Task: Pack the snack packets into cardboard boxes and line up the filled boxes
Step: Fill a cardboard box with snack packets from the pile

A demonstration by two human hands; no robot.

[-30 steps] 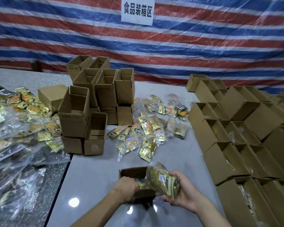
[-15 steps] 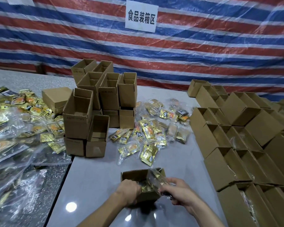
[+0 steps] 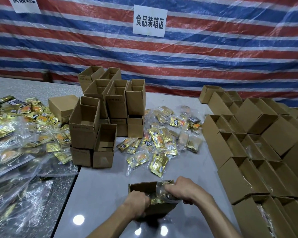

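A small open cardboard box (image 3: 141, 187) sits on the grey table (image 3: 100, 189) right in front of me. My left hand (image 3: 136, 202) grips the box's near left wall. My right hand (image 3: 181, 188) holds a clear bag of gold snack packets (image 3: 160, 194) and presses it down into the box. A loose heap of gold snack packets (image 3: 160, 140) lies just beyond the box. Filled open boxes (image 3: 244, 170) stand in rows along the right side.
A stack of empty cardboard boxes (image 3: 101, 117) stands at centre left. A big pile of bagged gold packets (image 3: 15, 138) covers the darker table on the left. A striped tarp wall with a white paper sign (image 3: 150, 21) closes off the back.
The bag of packets, held above the box's right side a second ago, has gone down into the box under my right hand. My left hand has kept its grip on the box.
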